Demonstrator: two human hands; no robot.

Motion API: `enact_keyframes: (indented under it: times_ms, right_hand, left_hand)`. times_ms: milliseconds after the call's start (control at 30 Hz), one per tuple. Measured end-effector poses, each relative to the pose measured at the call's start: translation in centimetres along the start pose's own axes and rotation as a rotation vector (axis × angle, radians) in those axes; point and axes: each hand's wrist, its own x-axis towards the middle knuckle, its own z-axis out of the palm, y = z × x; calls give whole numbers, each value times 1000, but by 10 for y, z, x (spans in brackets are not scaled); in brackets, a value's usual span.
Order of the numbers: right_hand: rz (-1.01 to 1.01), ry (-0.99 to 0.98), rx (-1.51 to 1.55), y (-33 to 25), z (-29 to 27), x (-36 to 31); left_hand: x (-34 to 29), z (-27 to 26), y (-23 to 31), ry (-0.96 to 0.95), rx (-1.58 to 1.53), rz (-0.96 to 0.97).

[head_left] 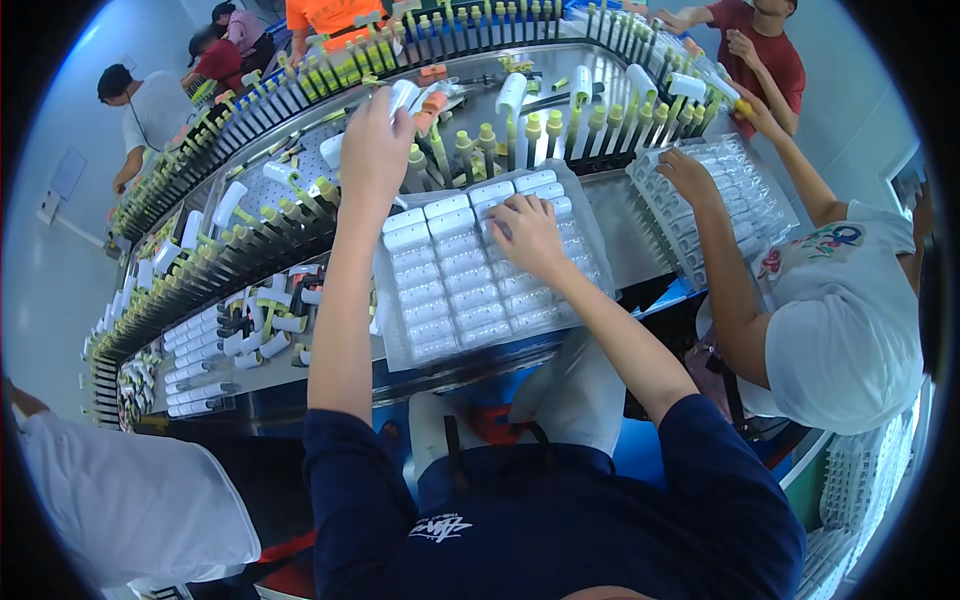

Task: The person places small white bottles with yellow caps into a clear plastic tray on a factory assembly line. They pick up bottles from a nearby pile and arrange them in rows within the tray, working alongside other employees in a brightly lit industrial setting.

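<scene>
A clear plastic tray (440,348) lies in front of me, its rows filled in the upper part with white plastic casings (448,205); the lower pockets look see-through. My right hand (525,235) rests over the tray's upper right, fingers bent and somewhat apart, touching the casings there. Beyond the tray's upper left corner, my left hand (372,150) is raised at the line, its fingers closed around a white casing (404,96). Orange pieces (431,108) lie just right of that casing. What lies under my right palm is hidden.
A curved line of upright yellow-tipped posts (465,145) runs beyond the tray, some carrying white casings (511,92). Loose white and black parts (265,320) are heaped at left. At right, a co-worker's hand (688,178) is over another clear tray (735,190). Other people stand around the line.
</scene>
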Motion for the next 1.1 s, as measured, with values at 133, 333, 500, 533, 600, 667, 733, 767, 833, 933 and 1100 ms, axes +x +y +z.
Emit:
enact_keyframes:
  times_ms: [133,333,500,533,600,667,733,767,833,933,1100]
  right_hand:
    - [11,-10,1,-1,1,1]
    - [56,-357,-73,6,-3,20]
    - [119,-469,-13,8,-4,27]
    - [113,-447,1,9,-3,25]
    - [106,-407,30,13,-3,21]
    - [101,-399,26,13,2,20]
    - [85,-404,11,11,3,22]
    - [73,-416,-1,11,3,24]
    - [54,-447,0,2,10,20]
    - [-60,-273,-33,4,3,18]
    - [127,9,233,-24,-11,17]
  left_hand:
    - [18,24,-23,-316,205,-230]
    - [-3,13,-57,-145,442,-115]
    - [-14,-4,-91,-42,576,10]
    - [-14,-7,-97,-46,600,22]
    - [-17,-11,-104,-76,609,25]
    - [-29,-14,-109,-38,686,14]
    - [-41,-21,-116,-37,719,-79]
    - [-43,-24,-120,-32,706,-100]
    - [-50,-38,-123,-41,699,-140]
    - [-65,-43,-109,201,745,-72]
    - [-126,1,-59,157,252,92]
